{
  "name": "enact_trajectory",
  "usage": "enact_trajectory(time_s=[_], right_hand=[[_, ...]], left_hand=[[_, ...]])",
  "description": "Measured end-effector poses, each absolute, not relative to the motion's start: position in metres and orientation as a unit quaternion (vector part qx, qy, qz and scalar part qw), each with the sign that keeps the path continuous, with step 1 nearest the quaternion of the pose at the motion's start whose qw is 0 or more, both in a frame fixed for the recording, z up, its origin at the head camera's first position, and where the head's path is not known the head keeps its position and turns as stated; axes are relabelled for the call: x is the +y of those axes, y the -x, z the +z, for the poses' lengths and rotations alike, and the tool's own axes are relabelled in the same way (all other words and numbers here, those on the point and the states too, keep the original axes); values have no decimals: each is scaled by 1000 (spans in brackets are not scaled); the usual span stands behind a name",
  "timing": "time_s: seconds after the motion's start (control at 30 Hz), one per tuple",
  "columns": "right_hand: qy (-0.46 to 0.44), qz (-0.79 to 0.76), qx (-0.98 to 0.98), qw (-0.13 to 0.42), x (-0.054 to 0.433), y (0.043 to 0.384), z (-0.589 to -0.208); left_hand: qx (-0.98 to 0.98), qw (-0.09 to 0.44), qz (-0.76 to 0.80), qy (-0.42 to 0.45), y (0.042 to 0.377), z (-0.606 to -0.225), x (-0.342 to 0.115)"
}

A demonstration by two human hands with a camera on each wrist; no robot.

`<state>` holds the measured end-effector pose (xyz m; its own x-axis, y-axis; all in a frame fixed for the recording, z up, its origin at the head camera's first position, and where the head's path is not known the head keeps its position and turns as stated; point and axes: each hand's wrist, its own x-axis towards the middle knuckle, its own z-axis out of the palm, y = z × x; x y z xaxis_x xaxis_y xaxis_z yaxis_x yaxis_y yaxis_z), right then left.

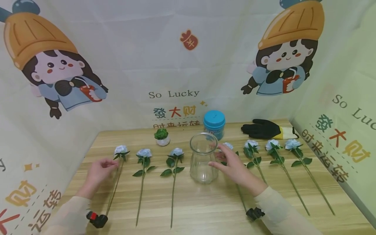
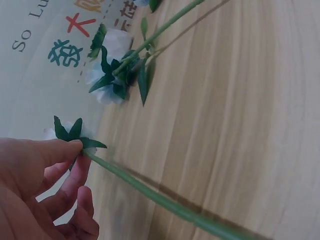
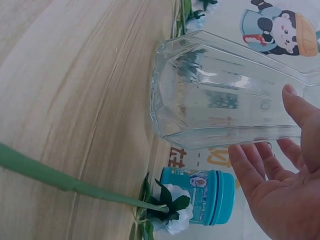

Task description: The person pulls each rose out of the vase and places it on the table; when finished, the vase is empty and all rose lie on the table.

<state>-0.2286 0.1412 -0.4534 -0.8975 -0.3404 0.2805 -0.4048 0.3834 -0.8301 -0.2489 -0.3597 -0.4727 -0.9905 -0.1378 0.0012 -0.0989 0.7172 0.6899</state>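
Observation:
At the far left of the row, my left hand pinches the stem of a pale blue artificial rose just under its bloom. In the left wrist view, thumb and forefinger meet at the green leaves below the flower head, and the green stem slants away over the wood. My right hand is at the right side of a clear glass vase standing upright. Its thumb and fingers are spread around the vase's upper part; whether they touch the glass I cannot tell. Part of another rose is hidden behind this hand.
Two more roses lie left of the vase, and several lie to its right, such as one rose. Behind stand a potted succulent, a blue-lidded jar and a black glove. Printed cloth walls the table.

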Motion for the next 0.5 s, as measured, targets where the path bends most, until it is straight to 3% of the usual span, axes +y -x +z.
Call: enact_trajectory(time_s=[0.5], right_hand=[[-220, 514, -829, 20, 141, 229, -454]], left_hand=[[-941, -5, -319, -112, 244, -489, -353]])
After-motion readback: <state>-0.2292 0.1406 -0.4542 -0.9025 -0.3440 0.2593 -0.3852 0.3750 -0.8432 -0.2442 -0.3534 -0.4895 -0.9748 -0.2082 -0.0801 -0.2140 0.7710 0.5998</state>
